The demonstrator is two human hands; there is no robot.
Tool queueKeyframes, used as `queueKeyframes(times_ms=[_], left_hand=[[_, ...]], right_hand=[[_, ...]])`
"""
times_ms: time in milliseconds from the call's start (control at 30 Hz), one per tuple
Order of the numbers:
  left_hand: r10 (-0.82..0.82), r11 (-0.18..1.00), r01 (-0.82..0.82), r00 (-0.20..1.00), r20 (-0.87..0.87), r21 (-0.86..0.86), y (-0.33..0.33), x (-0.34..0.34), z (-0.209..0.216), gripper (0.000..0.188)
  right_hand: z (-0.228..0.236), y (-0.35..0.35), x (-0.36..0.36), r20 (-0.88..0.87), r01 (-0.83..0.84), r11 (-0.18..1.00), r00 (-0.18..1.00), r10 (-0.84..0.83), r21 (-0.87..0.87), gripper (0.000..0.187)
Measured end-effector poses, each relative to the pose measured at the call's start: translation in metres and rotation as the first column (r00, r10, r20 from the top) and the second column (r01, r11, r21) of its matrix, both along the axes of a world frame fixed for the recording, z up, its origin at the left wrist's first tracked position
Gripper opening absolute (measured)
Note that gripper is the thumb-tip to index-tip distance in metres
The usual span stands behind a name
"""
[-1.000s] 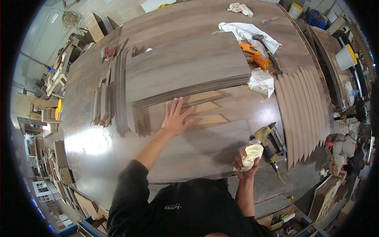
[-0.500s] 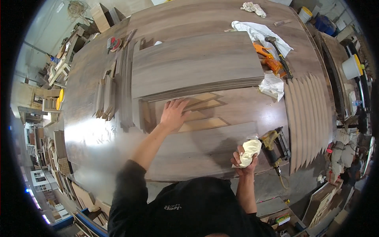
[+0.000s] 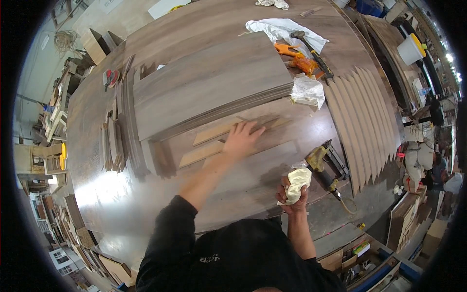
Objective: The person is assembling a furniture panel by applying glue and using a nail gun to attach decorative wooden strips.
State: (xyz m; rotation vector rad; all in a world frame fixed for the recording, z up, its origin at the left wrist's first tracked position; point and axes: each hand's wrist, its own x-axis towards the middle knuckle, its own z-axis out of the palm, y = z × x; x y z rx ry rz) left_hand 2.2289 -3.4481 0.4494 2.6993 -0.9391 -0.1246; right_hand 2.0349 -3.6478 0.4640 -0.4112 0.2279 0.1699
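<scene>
My left hand [image 3: 242, 140] is slightly smeared by motion, its fingers apart over several short wooden strips with slanted ends. One pale strip [image 3: 200, 154] lies just left of the hand; another strip [image 3: 214, 133] lies farther back, and parts of the strips are hidden under the fingers. The strips lie beside a stack of grey-brown panels [image 3: 209, 82]. Wrapped around a plump, pale yellow plastic bag [image 3: 298, 185] is my right hand [image 3: 295, 205], near the front edge. What fills the bag cannot be made out. Close to it lies a nail gun [image 3: 321, 163] with a hose.
Long pointed boards [image 3: 357, 129] lie in a row at the right. A hammer [image 3: 314, 53], an orange tool [image 3: 304, 64], a white cloth [image 3: 272, 29] and crumpled paper [image 3: 307, 91] lie behind. Narrow boards [image 3: 114, 141] and a red sander [image 3: 112, 78] are at the left.
My left hand has moved right across the strips, which now lie spread differently. The right hand still holds the bag. The whole view has turned somewhat.
</scene>
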Motion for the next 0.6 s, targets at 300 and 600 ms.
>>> queueKeyframes(times_ms=[300,600], left_hand=[[-0.008,1.0,0.009,0.992,0.124,-0.013,-0.03,0.007,-0.024,0.056],[0.288,0.957,-0.288,0.957,-0.013,0.038,0.116,-0.047,-0.013,0.061]], right_hand=[[-0.004,-0.014,-0.01,-0.001,0.041,0.998,0.999,-0.041,0.045,0.062],[-0.004,-0.023,0.0,0.016,0.005,0.999,1.0,-0.006,0.047,0.062]])
